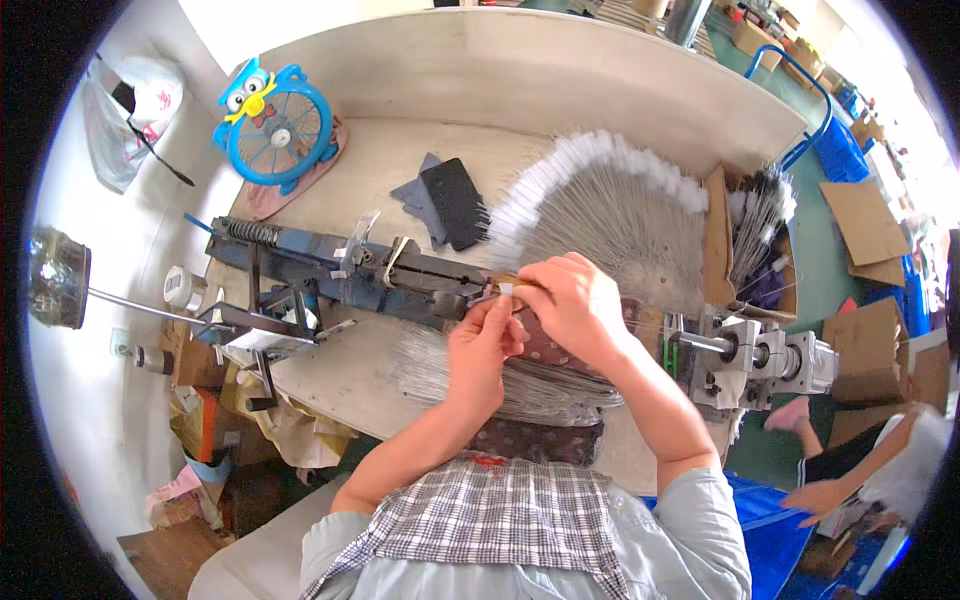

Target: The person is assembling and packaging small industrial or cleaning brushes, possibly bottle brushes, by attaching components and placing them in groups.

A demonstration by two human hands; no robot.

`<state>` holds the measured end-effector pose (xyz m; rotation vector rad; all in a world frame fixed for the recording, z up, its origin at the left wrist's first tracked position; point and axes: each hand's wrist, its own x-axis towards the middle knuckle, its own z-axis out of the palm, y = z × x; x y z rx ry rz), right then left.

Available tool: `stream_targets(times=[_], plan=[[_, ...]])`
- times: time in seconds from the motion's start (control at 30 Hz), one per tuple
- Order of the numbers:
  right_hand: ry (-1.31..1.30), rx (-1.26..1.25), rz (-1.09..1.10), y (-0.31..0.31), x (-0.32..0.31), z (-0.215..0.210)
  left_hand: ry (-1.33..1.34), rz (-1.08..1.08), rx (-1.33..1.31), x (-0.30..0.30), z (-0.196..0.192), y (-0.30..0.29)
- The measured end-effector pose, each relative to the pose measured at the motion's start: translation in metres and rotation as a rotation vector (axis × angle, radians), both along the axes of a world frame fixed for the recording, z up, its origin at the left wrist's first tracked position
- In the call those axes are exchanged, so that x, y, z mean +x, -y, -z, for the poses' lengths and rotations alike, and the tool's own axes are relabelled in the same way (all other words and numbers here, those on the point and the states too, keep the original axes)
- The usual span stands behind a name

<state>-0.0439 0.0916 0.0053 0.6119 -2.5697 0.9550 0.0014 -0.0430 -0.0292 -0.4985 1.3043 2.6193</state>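
Note:
Both my hands meet at the right end of a long dark metal bench fixture point(400, 280). My left hand point(477, 360) is closed, its thumb and finger pinching a small white piece point(506, 289). Just to the right, my right hand point(577, 308) has its fingers curled in toward the same spot; what they grip is hidden. Below my hands lies a bundle of thin wire stems point(565, 395), partly over dark dotted cloth. Beyond them, a wide fan of wire stems point(600, 225) with white fluffy tips spreads on the table.
A blue owl-shaped fan point(280, 135) stands at the far left, near dark flat pads point(455, 203). At the right are a cardboard box point(718, 235) of bristly stems and a metal shaft mechanism point(765, 352). A lever frame point(265, 330) stands left. Another person's hand point(815, 497) shows at lower right.

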Motion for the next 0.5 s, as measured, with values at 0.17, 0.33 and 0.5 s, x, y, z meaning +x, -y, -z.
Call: stream_targets(times=[0.17, 0.33, 0.5], plan=[[0.311, -0.034, -0.014, -0.003, 0.004, -0.016, -0.057, 0.130, -0.140, 0.000, -0.001, 0.004], [0.208, -0.081, -0.013, 0.000, 0.004, -0.008, -0.023, 0.133, -0.024, -0.005, -0.002, 0.004], [-0.108, 0.062, 0.060, 0.021, 0.018, -0.008, -0.010, -0.013, 0.185, -0.001, -0.001, 0.001]])
